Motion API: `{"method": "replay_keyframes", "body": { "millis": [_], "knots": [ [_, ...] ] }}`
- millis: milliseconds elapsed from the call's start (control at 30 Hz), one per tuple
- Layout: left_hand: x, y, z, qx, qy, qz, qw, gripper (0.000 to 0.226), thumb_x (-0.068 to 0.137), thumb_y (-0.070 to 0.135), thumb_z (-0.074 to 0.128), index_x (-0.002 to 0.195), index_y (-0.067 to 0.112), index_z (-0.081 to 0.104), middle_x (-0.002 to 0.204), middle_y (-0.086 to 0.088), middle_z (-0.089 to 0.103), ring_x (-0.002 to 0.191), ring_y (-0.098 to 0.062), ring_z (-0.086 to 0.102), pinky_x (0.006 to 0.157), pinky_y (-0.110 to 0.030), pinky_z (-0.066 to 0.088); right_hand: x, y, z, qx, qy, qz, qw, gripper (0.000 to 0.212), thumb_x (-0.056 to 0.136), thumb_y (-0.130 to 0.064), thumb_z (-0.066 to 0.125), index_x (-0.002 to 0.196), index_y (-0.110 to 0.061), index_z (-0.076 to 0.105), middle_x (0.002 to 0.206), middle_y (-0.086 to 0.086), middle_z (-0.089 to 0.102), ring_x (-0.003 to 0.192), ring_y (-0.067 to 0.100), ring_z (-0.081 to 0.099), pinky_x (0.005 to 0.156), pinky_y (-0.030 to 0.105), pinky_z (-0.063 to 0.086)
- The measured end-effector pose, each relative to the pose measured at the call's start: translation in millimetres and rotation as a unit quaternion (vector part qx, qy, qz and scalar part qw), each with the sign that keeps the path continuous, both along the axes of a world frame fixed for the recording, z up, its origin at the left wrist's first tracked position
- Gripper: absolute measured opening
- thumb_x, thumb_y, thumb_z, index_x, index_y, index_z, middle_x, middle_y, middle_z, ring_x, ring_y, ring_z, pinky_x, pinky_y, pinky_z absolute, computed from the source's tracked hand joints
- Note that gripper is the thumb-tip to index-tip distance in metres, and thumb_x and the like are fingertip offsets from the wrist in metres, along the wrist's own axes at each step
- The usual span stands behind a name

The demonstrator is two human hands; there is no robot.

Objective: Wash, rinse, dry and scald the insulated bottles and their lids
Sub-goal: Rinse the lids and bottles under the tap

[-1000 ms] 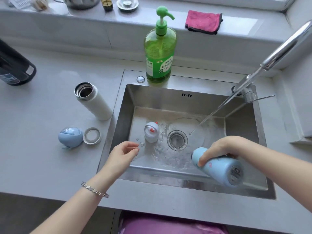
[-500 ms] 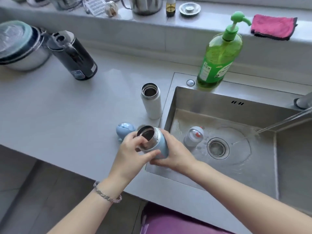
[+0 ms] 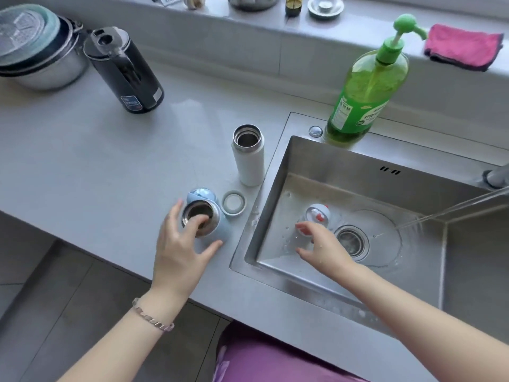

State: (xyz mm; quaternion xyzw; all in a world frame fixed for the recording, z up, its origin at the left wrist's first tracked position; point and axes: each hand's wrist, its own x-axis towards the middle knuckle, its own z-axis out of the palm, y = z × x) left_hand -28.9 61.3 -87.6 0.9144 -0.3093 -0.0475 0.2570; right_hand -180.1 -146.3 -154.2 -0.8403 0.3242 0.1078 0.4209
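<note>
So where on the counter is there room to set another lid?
Bare: the counter stretch left of the white bottle, between the kettle and the blue bottle. Crowded: beside the sink, where blue bottle, blue lid, ring and left hand bunch.

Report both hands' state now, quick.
Left hand: open, fingers spread, touching the blue bottle at its mouth.
Right hand: open, at the white lid, holding nothing.

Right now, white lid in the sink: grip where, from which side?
Probably pinch the white lid across its round side wall, coming from above on the near side, where the right hand is. It stands upright on the sink floor, red button up, sides unobstructed.
</note>
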Motion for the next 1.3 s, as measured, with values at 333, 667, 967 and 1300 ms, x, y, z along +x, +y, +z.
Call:
{"method": "replay_keyframes", "body": {
  "millis": [333, 667, 967, 1300],
  "knots": [
    [-55, -95, -15, 0.035, 0.151, -0.2, 0.968, 0.023, 0.088, 0.023, 0.054, 0.11, 0.019, 0.06, 0.111, 0.007, 0.06, 0.105, -0.005, 0.052, 0.089, -0.019, 0.038, -1, -72, -63, -0.097, 0.091, -0.101, 0.986, 0.082, 0.07, -0.036, 0.074, 0.139, -0.021, 0.032, 0.141, 0.011, 0.027, 0.127, 0.034, 0.035, 0.102, 0.04, 0.036],
    [-46, -150, -85, 0.129, 0.286, -0.152, 0.937, 0.015, 0.089, 0.021, 0.056, 0.103, 0.028, 0.057, 0.105, 0.012, 0.059, 0.094, -0.002, 0.054, 0.081, -0.014, 0.038, 27, -84, -126, -0.108, 0.079, -0.061, 0.989, 0.062, 0.072, -0.023, 0.068, 0.127, -0.024, 0.041, 0.124, 0.01, 0.039, 0.101, 0.036, 0.055, 0.079, 0.034, 0.044],
    [-50, -197, -134, 0.191, 0.359, -0.215, 0.888, 0.091, 0.073, 0.019, 0.077, 0.146, 0.024, 0.023, 0.15, 0.009, 0.027, 0.135, -0.008, 0.032, 0.1, -0.013, 0.027, -37, -96, -106, 0.038, -0.012, -0.259, 0.965, 0.062, 0.061, -0.024, 0.079, 0.114, -0.029, 0.047, 0.114, 0.001, 0.051, 0.079, 0.007, 0.05, 0.073, 0.019, 0.04],
    [-100, -250, -92, 0.071, 0.117, -0.36, 0.923, 0.062, 0.05, 0.047, 0.069, 0.109, 0.037, 0.052, 0.099, 0.017, 0.061, 0.089, -0.011, 0.059, 0.069, -0.025, 0.046, -110, -118, 16, 0.162, -0.178, -0.353, 0.904, 0.059, 0.047, -0.021, 0.083, 0.097, -0.03, 0.053, 0.087, -0.014, 0.059, 0.067, -0.008, 0.054, 0.062, 0.007, 0.042]
  ]
}}
